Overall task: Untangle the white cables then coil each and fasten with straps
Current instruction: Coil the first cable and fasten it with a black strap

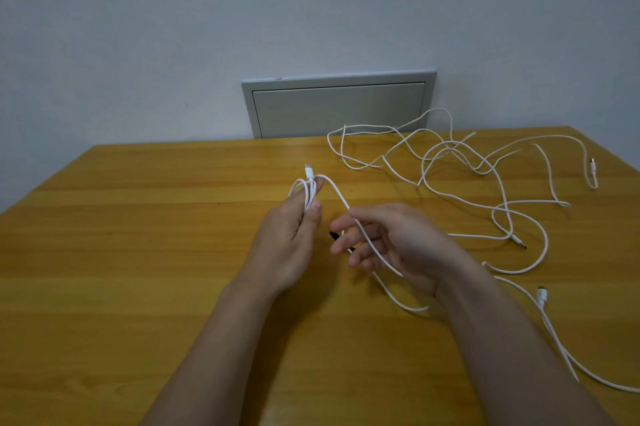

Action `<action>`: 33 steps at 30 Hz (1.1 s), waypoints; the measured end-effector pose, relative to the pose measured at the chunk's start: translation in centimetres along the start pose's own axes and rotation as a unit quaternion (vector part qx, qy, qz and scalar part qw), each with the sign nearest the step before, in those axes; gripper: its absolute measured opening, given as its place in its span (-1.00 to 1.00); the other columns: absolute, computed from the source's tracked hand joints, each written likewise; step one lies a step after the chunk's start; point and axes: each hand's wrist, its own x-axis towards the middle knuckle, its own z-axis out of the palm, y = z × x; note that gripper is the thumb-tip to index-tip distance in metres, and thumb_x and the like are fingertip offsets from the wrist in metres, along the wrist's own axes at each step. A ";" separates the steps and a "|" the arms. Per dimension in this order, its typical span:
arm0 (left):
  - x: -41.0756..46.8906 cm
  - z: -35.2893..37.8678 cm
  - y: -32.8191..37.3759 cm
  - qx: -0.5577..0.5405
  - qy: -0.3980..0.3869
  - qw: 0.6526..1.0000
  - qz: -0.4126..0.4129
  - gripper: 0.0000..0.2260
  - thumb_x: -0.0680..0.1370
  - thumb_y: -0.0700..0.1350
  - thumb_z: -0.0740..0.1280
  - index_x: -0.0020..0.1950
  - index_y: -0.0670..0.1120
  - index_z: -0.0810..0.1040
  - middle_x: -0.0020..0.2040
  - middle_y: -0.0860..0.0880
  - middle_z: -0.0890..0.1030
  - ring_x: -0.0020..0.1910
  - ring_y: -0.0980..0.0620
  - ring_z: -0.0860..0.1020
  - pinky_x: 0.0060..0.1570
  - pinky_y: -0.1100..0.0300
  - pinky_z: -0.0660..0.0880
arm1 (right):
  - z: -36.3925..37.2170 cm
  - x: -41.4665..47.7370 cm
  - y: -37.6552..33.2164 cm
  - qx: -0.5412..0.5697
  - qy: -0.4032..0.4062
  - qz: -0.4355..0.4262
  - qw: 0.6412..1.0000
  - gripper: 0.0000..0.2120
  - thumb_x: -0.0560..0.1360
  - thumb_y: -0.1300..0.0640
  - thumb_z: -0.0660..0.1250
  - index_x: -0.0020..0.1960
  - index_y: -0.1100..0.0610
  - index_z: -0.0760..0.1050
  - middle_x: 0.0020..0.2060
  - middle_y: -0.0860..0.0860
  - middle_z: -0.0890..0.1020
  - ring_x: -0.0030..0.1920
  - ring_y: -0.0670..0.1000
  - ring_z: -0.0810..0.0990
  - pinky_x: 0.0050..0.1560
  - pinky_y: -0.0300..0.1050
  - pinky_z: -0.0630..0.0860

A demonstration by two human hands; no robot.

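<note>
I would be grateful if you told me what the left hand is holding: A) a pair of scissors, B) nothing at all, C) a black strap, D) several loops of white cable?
D: the left hand pinches a bunch of white cable loops, with a plug sticking up on top.

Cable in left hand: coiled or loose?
Partly coiled: few loops pinched in left hand; rest trails over right hand onto table.
</note>
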 end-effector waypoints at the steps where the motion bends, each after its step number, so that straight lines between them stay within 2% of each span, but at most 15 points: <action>1: 0.0 0.1 0.1 -0.005 0.016 1.000 -0.001 -0.64 0.74 -0.08 0.13 0.53 0.05 0.42 0.04 0.11 0.63 -0.03 0.13 0.54 -0.03 0.32 0.40 | 0.0 -0.1 0.0 -0.013 -0.009 -0.006 1.000 -0.69 0.67 0.03 0.21 0.17 0.20 0.62 -0.18 0.20 0.73 -0.38 0.04 0.61 -0.40 -0.20 0.44; 4: 0.3 0.2 0.2 -0.061 0.069 0.995 -0.045 -0.63 0.75 -0.02 0.10 0.57 0.16 0.32 0.27 0.15 0.63 -0.02 0.00 0.54 0.04 0.22 0.47 | 0.1 -0.4 0.0 -0.056 -0.030 -0.022 0.998 -0.71 0.69 -0.03 0.17 0.26 0.00 0.60 -0.19 0.17 0.72 -0.40 0.03 0.56 -0.46 -0.22 0.33; 6: 0.5 0.0 0.4 -0.133 0.101 0.982 -0.091 -0.66 0.74 0.08 0.10 0.52 0.27 0.36 0.20 0.16 0.66 -0.24 0.06 0.49 -0.04 0.18 0.48 | 0.6 -0.5 0.2 -0.096 -0.024 -0.034 0.994 -0.74 0.69 -0.02 0.18 0.26 -0.02 0.58 -0.24 0.13 0.70 -0.44 0.00 0.51 -0.48 -0.24 0.26; 7: 0.6 -0.2 0.7 -0.176 0.116 0.972 -0.104 -0.71 0.72 0.14 0.11 0.40 0.32 0.47 0.09 0.12 0.68 -0.34 0.10 0.42 -0.13 0.18 0.45 | 0.9 -0.4 0.4 -0.121 -0.014 -0.047 0.991 -0.77 0.69 0.00 0.20 0.24 0.00 0.57 -0.27 0.11 0.70 -0.46 0.00 0.49 -0.49 -0.26 0.26; 8: 0.7 -0.5 1.1 -0.209 0.135 0.962 -0.110 -0.73 0.69 0.20 0.14 0.26 0.29 0.58 -0.07 0.07 0.66 -0.38 0.11 0.35 -0.23 0.20 0.40 | 1.3 -0.3 0.6 -0.141 -0.001 -0.065 0.988 -0.82 0.68 0.03 0.23 0.19 0.04 0.56 -0.29 0.10 0.71 -0.48 0.00 0.48 -0.48 -0.26 0.30; 10: 0.8 -0.8 1.5 -0.250 0.172 0.946 -0.113 -0.56 0.60 0.27 0.18 0.18 -0.01 0.64 -0.32 0.14 0.57 -0.43 0.12 0.26 -0.38 0.31 0.31 | 1.8 -0.1 1.2 -0.166 0.031 -0.108 0.980 -0.89 0.66 0.06 0.28 0.06 0.10 0.51 -0.34 0.10 0.71 -0.52 0.01 0.47 -0.43 -0.22 0.38; 11: 1.0 -0.9 1.4 -0.275 0.185 0.936 -0.119 -0.47 0.56 0.27 0.21 0.24 -0.14 0.60 -0.34 0.16 0.60 -0.44 0.13 0.23 -0.42 0.36 0.29 | 2.0 0.0 1.4 -0.180 0.039 -0.129 0.974 -0.89 0.65 0.07 0.29 0.00 0.10 0.49 -0.36 0.10 0.71 -0.53 0.01 0.48 -0.40 -0.21 0.39; 13: 1.1 -0.9 1.4 -0.330 0.199 0.913 -0.134 -0.43 0.55 0.21 0.29 0.35 -0.21 0.50 -0.11 0.06 0.73 -0.43 0.14 0.23 -0.42 0.37 0.29 | 2.3 0.1 1.6 -0.208 0.026 -0.156 0.965 -0.85 0.65 0.07 0.29 -0.08 0.08 0.50 -0.39 0.10 0.70 -0.53 0.01 0.49 -0.37 -0.20 0.41; 14: 1.1 -0.8 1.5 -0.346 0.198 0.907 -0.139 -0.51 0.58 0.15 0.33 0.35 -0.18 0.50 -0.02 -0.01 0.74 -0.40 0.14 0.27 -0.38 0.34 0.30 | 2.4 0.1 1.7 -0.225 0.010 -0.163 0.961 -0.82 0.66 0.07 0.28 -0.11 0.07 0.51 -0.39 0.09 0.69 -0.52 0.00 0.50 -0.36 -0.18 0.42; 16: 1.1 -0.6 1.4 -0.356 0.188 0.904 -0.147 -0.74 0.63 0.01 0.35 0.30 -0.03 0.52 -0.08 0.00 0.73 -0.30 0.09 0.36 -0.27 0.28 0.33 | 2.7 0.2 1.9 -0.261 -0.020 -0.167 0.951 -0.77 0.67 0.06 0.25 -0.14 0.04 0.53 -0.41 0.07 0.68 -0.51 -0.01 0.53 -0.33 -0.15 0.45; 18: 1.1 -0.5 1.6 -0.394 0.179 0.886 -0.168 -0.68 0.64 -0.09 0.35 0.40 0.02 0.48 -0.11 0.04 0.70 -0.24 0.12 0.45 -0.22 0.28 0.39 | 2.9 0.1 2.0 -0.281 -0.042 -0.162 0.945 -0.74 0.69 0.06 0.20 -0.14 0.05 0.53 -0.43 0.07 0.66 -0.52 -0.03 0.51 -0.33 -0.15 0.44; 20: 1.3 -0.7 1.6 -0.476 0.171 0.842 -0.185 -0.61 0.64 -0.17 0.33 0.47 -0.05 0.46 -0.23 0.04 0.62 -0.26 0.15 0.48 -0.26 0.36 0.42 | 3.0 0.1 2.0 -0.285 -0.056 -0.158 0.944 -0.71 0.70 0.07 0.17 -0.13 0.10 0.53 -0.46 0.07 0.63 -0.55 -0.04 0.47 -0.38 -0.19 0.42; 24: 1.7 -1.0 1.4 -0.575 0.148 0.781 -0.195 -0.64 0.68 -0.09 0.25 0.47 -0.14 0.48 -0.37 0.05 0.34 -0.41 0.14 0.29 -0.42 0.31 0.27 | 2.8 0.1 1.9 -0.276 -0.070 -0.143 0.948 -0.67 0.71 0.06 0.15 -0.15 0.11 0.53 -0.51 0.06 0.59 -0.61 -0.04 0.41 -0.46 -0.23 0.36; 27: 1.7 -1.4 1.4 -0.638 0.139 0.734 -0.186 -0.62 0.69 -0.09 0.19 0.49 -0.18 0.44 -0.41 0.05 0.25 -0.40 0.13 0.25 -0.39 0.30 0.27 | 2.6 0.2 2.1 -0.274 -0.069 -0.135 0.950 -0.69 0.70 0.06 0.18 -0.13 0.13 0.56 -0.53 0.07 0.59 -0.62 -0.04 0.39 -0.49 -0.23 0.34; 33: 1.7 -2.3 0.8 -0.708 0.101 0.680 -0.162 -0.49 0.58 -0.10 0.23 0.53 -0.19 0.38 -0.50 0.08 0.20 -0.46 0.15 0.23 -0.41 0.33 0.30 | 2.3 0.4 2.3 -0.272 0.026 -0.211 0.939 -0.83 0.59 0.03 0.39 -0.16 0.03 0.61 -0.44 0.04 0.65 -0.53 -0.09 0.42 -0.42 -0.17 0.37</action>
